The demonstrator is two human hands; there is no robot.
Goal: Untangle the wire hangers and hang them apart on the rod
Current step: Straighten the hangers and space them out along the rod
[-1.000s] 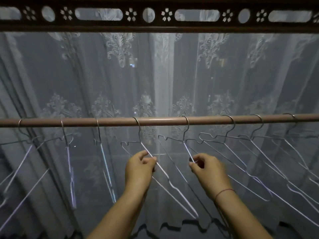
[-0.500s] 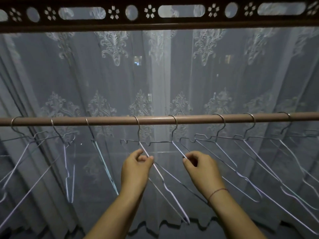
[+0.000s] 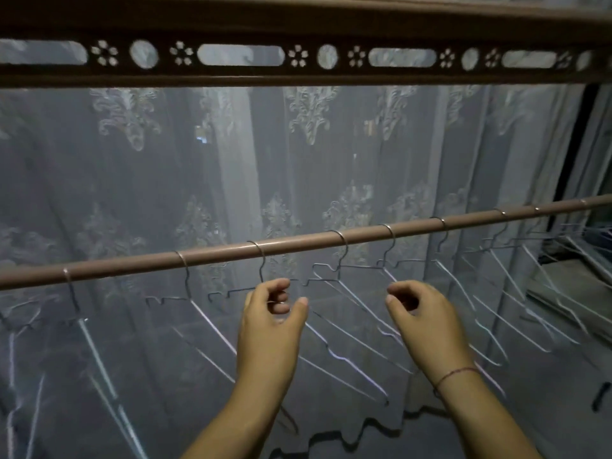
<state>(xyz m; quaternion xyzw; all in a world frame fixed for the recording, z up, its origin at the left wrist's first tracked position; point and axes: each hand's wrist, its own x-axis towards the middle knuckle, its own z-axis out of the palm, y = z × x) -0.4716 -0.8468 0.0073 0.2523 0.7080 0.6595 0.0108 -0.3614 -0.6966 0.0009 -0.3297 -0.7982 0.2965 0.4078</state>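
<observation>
**Both hands up under the rod, fingers curled**

Two bare forearms rise from 6 o'clock. The left hand [image 3: 270,329] shows its back to the camera, fingers hooked over and thumb pushed out toward 2 o'clock with a gap between them. A glint of wire sits inside that curl, but I cannot tell whether it is pinched or simply passes behind. At its 3 o'clock the right hand [image 3: 430,329] mirrors it, loosely curled, thumb apart from the fingers, nothing gripped in it. A red thread bracelet [image 3: 453,374] circles that wrist.

The rod [image 3: 298,241] runs just above the hands, climbing from 9 o'clock toward 2 o'clock. The wire hangers [image 3: 262,270] hang from it by their hooks, one after another with gaps between the hooks. They are thin, silvery and angled, their long arms slanting down toward 5 o'clock. From the middle rightward the arms cross over their neighbours; the far right end blurs together. A sheer patterned curtain [image 3: 165,180] hangs behind.
</observation>
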